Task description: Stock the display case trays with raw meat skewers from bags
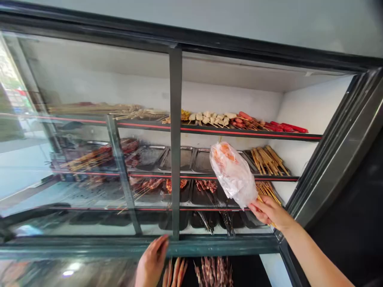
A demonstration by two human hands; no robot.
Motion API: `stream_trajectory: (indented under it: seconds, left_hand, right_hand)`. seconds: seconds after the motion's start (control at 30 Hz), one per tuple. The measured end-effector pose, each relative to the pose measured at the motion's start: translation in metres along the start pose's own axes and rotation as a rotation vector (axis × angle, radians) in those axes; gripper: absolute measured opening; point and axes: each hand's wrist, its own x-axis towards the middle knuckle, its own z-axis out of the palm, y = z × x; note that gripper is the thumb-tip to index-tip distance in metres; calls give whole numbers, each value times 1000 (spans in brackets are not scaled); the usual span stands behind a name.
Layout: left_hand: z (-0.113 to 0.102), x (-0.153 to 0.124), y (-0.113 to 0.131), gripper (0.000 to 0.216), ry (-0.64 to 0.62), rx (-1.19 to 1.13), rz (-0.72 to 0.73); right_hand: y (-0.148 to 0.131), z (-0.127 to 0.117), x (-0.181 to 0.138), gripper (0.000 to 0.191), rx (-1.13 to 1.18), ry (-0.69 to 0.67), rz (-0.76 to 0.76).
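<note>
We had the right hand (269,212) closed on the skewer ends of a plastic-wrapped bundle (233,174), raised inside the open display fridge (302,115) before the middle shelf. Left hand (152,261) lay flat, fingers open, on the sliding door frame (175,159). Risk, as we judged: the loose wrap could snag a shelf edge or slip off.
</note>
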Motion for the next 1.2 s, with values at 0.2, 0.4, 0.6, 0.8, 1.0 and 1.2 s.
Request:
stream_trajectory:
  seconds: [0.2,0.4,0.6,0.8,1.0,1.2]
  left_hand:
    - [89,57,100,42,27,210,442]
    - [129,72,142,37,21,249,398]
    - [125,80,128,12,23,222,435]
    - [95,114,103,15,181,272,317]
    - [61,161,85,9,103,128,-58]
    - [68,151,138,36,-116,235,329]
  right_hand:
    - [41,15,8,57,170,6,-98]
    - [59,28,10,58,135,81,-87]
    - [63,28,17,61,90,108,-18]
    - [56,20,17,63,227,123,39]
    - [49,8,3,54,260,14,97]
    - [26,13,3,59,254,6,138]
